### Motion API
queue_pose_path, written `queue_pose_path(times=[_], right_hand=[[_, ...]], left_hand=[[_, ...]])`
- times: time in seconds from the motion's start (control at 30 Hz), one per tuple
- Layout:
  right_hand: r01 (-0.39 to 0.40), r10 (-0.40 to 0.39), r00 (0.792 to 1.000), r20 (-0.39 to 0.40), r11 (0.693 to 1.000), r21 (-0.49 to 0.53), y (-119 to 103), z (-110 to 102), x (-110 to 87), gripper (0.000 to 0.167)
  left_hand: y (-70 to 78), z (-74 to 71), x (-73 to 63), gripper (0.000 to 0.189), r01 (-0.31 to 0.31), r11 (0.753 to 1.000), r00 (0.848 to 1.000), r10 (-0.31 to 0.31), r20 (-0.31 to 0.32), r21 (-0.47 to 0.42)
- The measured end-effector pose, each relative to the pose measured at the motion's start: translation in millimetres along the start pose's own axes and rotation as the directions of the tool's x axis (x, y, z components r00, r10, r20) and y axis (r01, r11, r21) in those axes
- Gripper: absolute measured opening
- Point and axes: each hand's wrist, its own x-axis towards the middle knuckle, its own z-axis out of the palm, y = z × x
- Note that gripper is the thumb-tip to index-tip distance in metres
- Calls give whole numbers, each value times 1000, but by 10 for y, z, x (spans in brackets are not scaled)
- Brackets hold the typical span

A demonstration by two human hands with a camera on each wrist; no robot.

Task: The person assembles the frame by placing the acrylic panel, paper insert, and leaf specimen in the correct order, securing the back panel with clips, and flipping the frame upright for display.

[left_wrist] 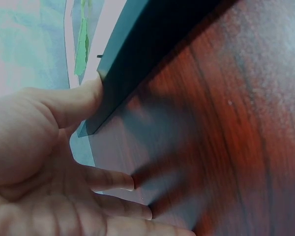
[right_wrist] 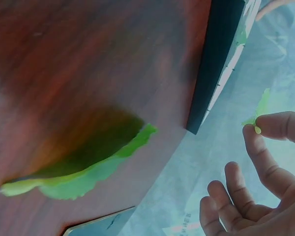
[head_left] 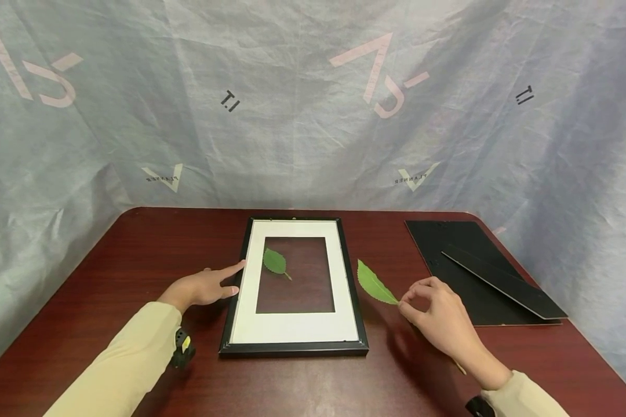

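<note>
Three leaves: first leaf, stem pinched in the right hand, beside one black frame; second leaf inside that; third leaf on the table; left hand, fingers extended, touching the frame; two black boards at right

Surroundings: wood-grain table and printed fabric drape.
You have before you a dark reddish-brown tabletop, its far corners rounded, with a light sheen toward your side. Behind it and along both sides you have the wrinkled silver-grey drape, bearing pink angular marks, tilted black "T.I" letters and, lower down, pale yellow V-shapes crossed by mirrored "PLANNER" lettering.
</note>
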Motion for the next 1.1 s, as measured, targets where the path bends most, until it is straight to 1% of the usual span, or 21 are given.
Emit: queue_pose_path(times=[0.3, 0.6, 0.77, 0.97, 1.1], right_hand=[[-13, 13, 1000, -2, 999, 38, -133, 88, 175, 10], [-33, 34, 999, -7, 996, 82, -244, 256, 358, 5], [-39, 40, 999, -10, 994, 107, -297, 320, 432, 5], [-47, 47, 999, 2, 991, 128, -365, 366, 527, 6], [-56, 54, 998, 17, 991, 120, -423, 379, 581, 6]], left_hand=[[13, -10, -13, 69, -4, 1000, 1000, 4, -5, 7], [-8, 8, -20, 70, 1, 1000, 1000, -1, -13, 4], [-7, 9, -11, 70, -1, 1000, 1000, 2, -17, 15], [-4, 3, -1, 70, -3, 1000, 1000, 4, -14, 21], [-8, -1, 9, 70, -9, 1000, 1000, 9, -15, 28]])
